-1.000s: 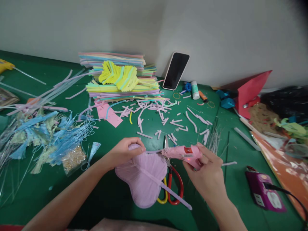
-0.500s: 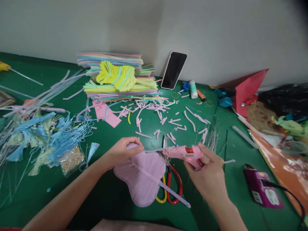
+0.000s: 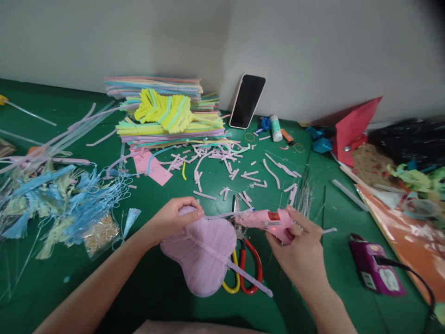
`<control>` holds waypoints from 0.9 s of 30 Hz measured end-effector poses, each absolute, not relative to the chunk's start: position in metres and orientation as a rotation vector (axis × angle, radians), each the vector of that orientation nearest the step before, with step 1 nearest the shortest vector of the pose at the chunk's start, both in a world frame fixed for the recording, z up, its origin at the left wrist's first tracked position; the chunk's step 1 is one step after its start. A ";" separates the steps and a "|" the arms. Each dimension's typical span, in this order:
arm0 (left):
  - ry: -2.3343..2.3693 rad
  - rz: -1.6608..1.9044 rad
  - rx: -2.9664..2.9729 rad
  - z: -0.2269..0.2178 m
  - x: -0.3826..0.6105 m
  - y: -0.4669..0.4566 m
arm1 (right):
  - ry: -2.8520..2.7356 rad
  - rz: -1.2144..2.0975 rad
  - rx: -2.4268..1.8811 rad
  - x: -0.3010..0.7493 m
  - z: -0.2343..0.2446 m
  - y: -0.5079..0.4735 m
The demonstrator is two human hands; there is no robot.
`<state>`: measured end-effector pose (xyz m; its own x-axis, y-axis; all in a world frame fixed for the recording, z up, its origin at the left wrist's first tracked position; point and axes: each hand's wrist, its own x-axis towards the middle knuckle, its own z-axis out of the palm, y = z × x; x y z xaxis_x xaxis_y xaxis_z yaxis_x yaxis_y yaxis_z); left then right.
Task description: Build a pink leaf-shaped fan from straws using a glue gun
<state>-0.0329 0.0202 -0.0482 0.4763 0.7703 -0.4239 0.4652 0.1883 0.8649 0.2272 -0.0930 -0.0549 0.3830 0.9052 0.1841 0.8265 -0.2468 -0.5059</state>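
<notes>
My left hand (image 3: 174, 217) is closed on the top edge of a lilac fringed leaf-shaped piece (image 3: 200, 253) that lies on the green table (image 3: 146, 278), a lilac strip running down its middle. My right hand (image 3: 301, 253) grips a pink hot glue gun (image 3: 269, 220), finger along the trigger, its nozzle pointing left toward the leaf's upper right edge. Scissors with red and yellow handles (image 3: 245, 269) lie under the leaf and the gun.
A stack of coloured foam strips (image 3: 167, 113) stands at the back, with cut lilac scraps (image 3: 225, 162) strewn in front. A phone (image 3: 246, 101) leans on the wall. Blue and pale tassels (image 3: 59, 199) lie left. A purple power adapter (image 3: 375, 269) sits right, beside orange paper (image 3: 413, 236).
Both hands, leaf and glue gun keep their pose; they and the scene have shifted slightly left and up in the picture.
</notes>
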 end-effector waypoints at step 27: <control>1.172 0.292 1.456 -0.046 -0.038 0.022 | -1.443 0.188 -2.089 0.228 -0.055 -0.101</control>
<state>-0.0378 0.0222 -0.0464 0.4641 0.7736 -0.4315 0.4809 0.1891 0.8561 0.2282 -0.1007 -0.0546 0.4032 0.8913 0.2074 0.8087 -0.2410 -0.5367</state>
